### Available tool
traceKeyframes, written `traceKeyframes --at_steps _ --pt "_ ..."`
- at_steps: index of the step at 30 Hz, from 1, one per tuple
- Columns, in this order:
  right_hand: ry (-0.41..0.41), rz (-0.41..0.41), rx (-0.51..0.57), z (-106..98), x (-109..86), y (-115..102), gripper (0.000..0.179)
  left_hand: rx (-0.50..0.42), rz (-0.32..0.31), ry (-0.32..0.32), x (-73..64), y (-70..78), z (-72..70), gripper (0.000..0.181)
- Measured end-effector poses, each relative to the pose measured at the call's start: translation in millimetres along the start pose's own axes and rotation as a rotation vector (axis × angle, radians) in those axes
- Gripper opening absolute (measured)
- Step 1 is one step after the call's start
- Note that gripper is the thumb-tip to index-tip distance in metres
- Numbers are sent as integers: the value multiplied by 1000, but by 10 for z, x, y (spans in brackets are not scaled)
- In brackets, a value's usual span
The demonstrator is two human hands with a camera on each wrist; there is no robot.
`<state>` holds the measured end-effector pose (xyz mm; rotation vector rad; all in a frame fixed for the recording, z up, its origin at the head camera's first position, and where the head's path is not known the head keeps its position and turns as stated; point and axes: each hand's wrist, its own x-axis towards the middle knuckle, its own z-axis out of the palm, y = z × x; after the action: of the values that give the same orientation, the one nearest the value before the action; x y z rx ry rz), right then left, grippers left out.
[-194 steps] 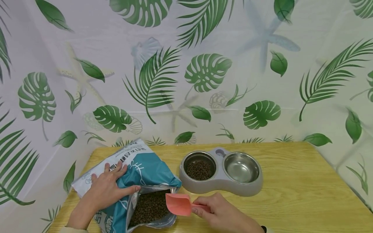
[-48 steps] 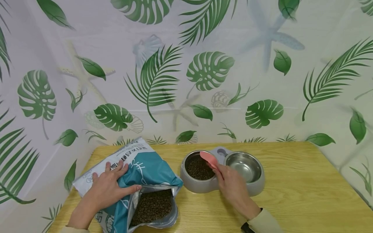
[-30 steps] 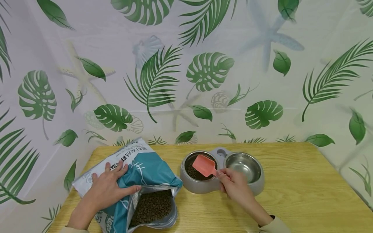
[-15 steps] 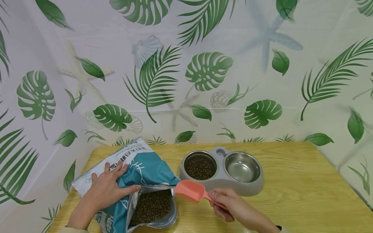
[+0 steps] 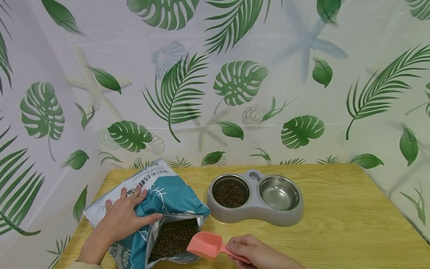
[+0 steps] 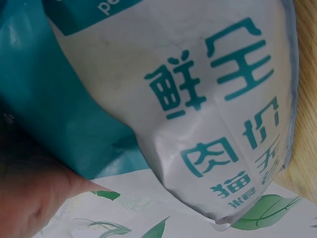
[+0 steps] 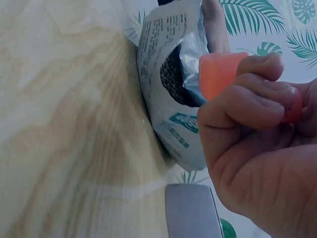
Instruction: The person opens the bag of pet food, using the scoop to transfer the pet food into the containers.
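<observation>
My left hand (image 5: 122,216) rests with spread fingers on a teal and white cat food bag (image 5: 178,194), its thumb by the opening. The bag lies on its side, its mouth facing me and showing brown kibble (image 5: 174,239). In my right hand (image 5: 252,252) I grip a coral-pink scoop (image 5: 206,244) by its handle. The scoop's front edge overlaps the right lip of the bag's mouth in the head view. In the right wrist view my curled fingers hide most of the handle, and the scoop (image 7: 220,74) shows beyond them.
Behind the scoop stands a grey double pet bowl (image 5: 255,209). Its left steel bowl (image 5: 231,191) has kibble in it; the right steel bowl (image 5: 279,193) shows bare metal. A leaf-print sheet (image 5: 255,149) hangs behind the wooden table (image 5: 352,216).
My right hand tipped the scoop over the left bowl, then brought it back left and toward me, to the bag's mouth. My left hand has stayed on the bag.
</observation>
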<state>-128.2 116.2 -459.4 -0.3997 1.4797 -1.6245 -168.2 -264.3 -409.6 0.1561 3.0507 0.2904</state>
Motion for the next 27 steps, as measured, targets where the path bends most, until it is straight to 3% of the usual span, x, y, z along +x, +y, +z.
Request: traceKeyframes --at_steps 4,9,13,17,21,24,27 --pt "-38 16 -8 -41 144 183 32 -2 -1 -1 -3 -2 8 107" --pt "-106 92 53 -288 515 720 40 4 0 3 -10 1 4 107" --pt "-110 131 80 -341 769 957 42 5 -1 2 -14 5 -2 107" --pt "-33 145 37 -150 821 822 35 10 -5 -4 -10 5 -4 108" --pt "91 161 -9 237 676 345 36 13 -12 -16 -1 2 4 109" --pt "134 157 -33 416 631 116 38 16 -14 -18 1 -3 9 110" --pt "117 146 -63 412 698 129 36 14 -12 -15 1 -3 7 109"
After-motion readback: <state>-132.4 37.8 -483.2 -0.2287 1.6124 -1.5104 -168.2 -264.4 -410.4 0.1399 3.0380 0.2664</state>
